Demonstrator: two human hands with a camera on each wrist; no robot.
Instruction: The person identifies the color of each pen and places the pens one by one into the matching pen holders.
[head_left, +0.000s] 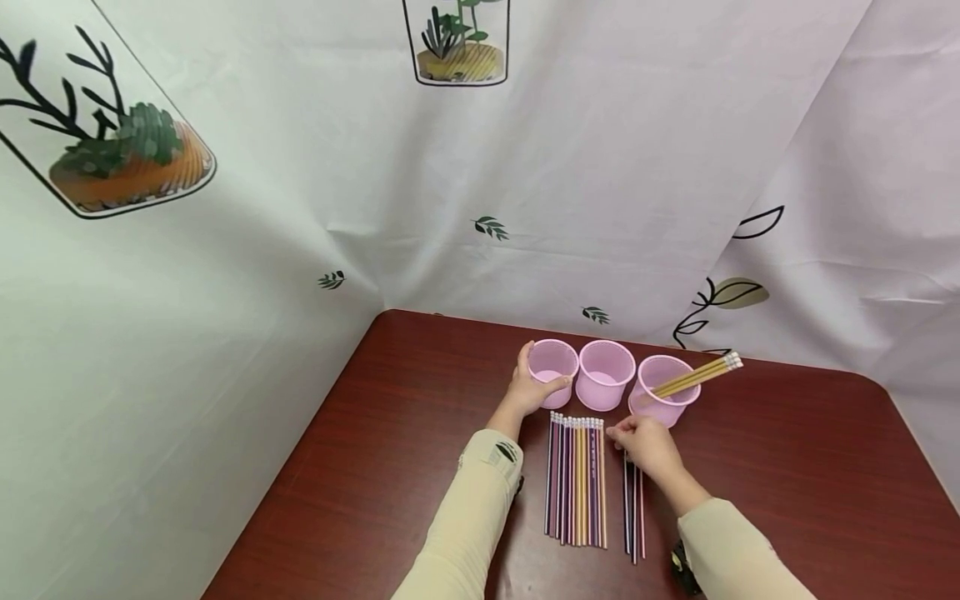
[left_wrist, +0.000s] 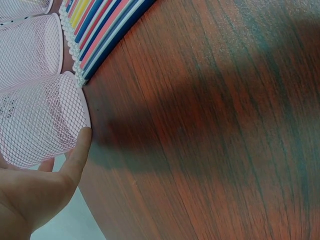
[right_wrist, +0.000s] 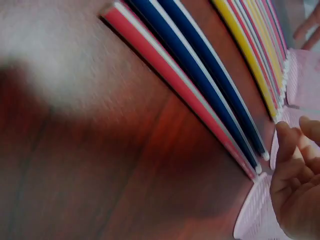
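Three pink mesh pencil cups stand side by side near the table's back edge. My left hand grips the left cup, thumb at its front rim and fingers round its far left side. The middle cup is just right of it. In the right cup lean several yellow pencils. My right hand is in front of that cup, fingers bent and nothing visible in them. Its fingertips are right by the eraser end of a yellow pencil, the last in a row.
A row of striped pencils lies side by side in front of the cups, eraser ends toward them. Right of it, under my right hand, lie three more pencils, two dark blue and one pink. A patterned white cloth hangs behind the brown table.
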